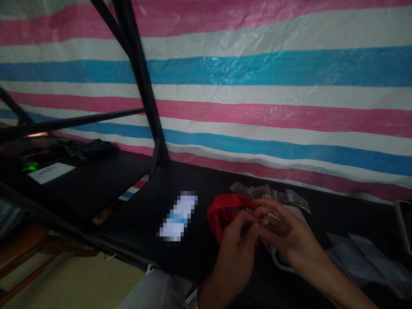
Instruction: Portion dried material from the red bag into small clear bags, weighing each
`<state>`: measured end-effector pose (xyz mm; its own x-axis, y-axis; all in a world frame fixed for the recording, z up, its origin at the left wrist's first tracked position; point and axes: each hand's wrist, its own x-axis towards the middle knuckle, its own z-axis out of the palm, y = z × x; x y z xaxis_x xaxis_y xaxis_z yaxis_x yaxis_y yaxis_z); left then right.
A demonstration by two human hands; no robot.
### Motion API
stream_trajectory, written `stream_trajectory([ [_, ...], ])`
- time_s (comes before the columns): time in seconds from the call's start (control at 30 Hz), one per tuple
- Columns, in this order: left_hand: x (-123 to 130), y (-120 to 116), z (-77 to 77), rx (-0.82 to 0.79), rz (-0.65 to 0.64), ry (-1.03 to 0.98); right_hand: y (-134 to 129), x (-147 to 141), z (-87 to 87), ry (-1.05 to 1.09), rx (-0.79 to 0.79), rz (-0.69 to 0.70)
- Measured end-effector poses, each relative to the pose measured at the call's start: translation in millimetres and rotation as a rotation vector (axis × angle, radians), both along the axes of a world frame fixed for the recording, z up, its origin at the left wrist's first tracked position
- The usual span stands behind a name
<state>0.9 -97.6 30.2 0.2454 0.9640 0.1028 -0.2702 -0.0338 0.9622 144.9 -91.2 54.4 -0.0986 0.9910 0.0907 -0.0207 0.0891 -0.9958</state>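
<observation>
My left hand [240,244] and my right hand [286,234] meet over the black table, fingertips pinched together. Whatever lies between the fingers is too small and dark to make out. Just left of and behind them stands a red plastic bag [220,210], its mouth open; the contents are mostly hidden. Beneath my right hand a flat white object [301,212] shows in part. Behind the hands lie several small clear bags [298,201] with small brownish pieces inside.
Flat clear plastic bags [347,257] lie at the right. A blurred-out bright rectangle [180,216] is on the table [138,229] at the left. A black metal frame [141,81] rises before a striped plastic sheet [273,68]. Another black table holds a paper [53,171].
</observation>
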Motion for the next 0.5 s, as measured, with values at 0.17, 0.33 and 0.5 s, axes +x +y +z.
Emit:
stream_trajectory([
  [0.17,-16.0,5.1,1.8,0.142,-0.013,0.327,-0.9,-9.2,4.6,-0.047,0.006,-0.007],
  [0.33,-28.7,8.4,7.2,0.261,-0.072,0.585,2.1,-18.3,6.4,-0.141,0.033,-0.091],
  [0.5,-27.4,19.6,-0.2,0.235,0.011,0.612,6.5,-27.7,13.0,-0.315,0.122,-0.215],
])
